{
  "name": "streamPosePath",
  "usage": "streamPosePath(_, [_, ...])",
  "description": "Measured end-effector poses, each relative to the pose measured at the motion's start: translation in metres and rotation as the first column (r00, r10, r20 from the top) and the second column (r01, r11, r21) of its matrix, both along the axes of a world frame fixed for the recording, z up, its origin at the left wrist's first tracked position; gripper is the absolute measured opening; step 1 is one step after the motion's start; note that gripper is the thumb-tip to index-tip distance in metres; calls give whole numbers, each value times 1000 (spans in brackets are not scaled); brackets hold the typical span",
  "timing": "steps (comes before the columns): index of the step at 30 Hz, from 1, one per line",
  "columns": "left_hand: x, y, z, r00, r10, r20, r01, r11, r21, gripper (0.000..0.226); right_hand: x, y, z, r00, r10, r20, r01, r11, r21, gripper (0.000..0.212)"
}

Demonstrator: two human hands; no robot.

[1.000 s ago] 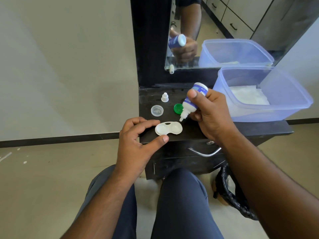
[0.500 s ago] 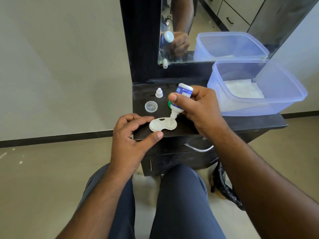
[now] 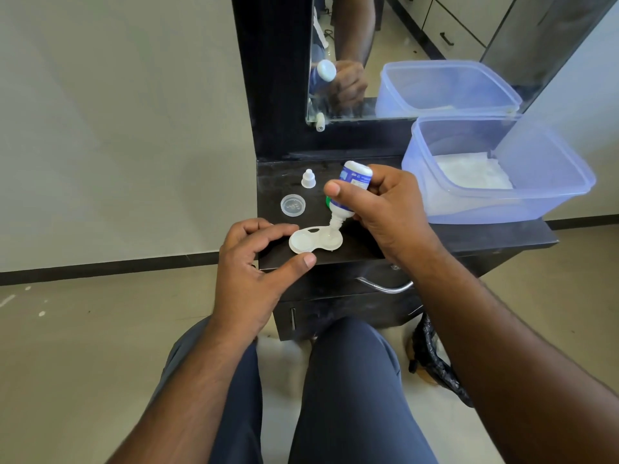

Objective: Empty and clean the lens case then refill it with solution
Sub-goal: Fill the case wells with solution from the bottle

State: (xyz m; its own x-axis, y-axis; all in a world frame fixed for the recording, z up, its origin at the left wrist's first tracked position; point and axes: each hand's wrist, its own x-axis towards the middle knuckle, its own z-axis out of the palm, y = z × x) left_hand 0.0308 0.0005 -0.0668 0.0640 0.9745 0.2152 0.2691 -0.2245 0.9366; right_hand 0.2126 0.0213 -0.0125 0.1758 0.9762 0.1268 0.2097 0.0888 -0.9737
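A white two-well lens case [image 3: 306, 242] lies open near the front edge of the black cabinet top [image 3: 469, 236]. My right hand [image 3: 388, 209] grips a small white and blue solution bottle [image 3: 351, 185] upside down, its nozzle tip over the case's right well. My left hand [image 3: 254, 266] steadies the case's left end, forefinger and thumb curled round it. A clear round lid [image 3: 293, 204] and the bottle's white cap [image 3: 308, 178] sit behind the case. A green lid [image 3: 327, 200] is mostly hidden behind the bottle.
A translucent blue plastic tub [image 3: 549, 195] with white tissue inside stands at the right of the cabinet top. A mirror [image 3: 402, 45] rises behind it. A metal drawer handle [image 3: 385, 287] is below the top. A black bag [image 3: 435, 366] hangs by my right knee.
My right hand brought the tipped bottle left and down from beside the case until its nozzle sits over the right well. My left hand stayed at the case.
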Motion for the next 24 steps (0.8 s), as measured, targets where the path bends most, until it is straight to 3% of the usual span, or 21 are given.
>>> streamPosePath(13, [0,0,-1,1000,-1,-2,1,1000,10,39,0,-1,0,1000,7,19,-7,999,38,17])
streamPosePath(20, [-1,0,-1,1000,-1,-8,1,1000,3,40,0,-3,4,959,-81,-270,93,995,30,24])
streamPosePath(24, [-1,0,-1,1000,1,-8,-1,1000,-6,40,1,-2,6,935,-128,-332,127,992,-23,26])
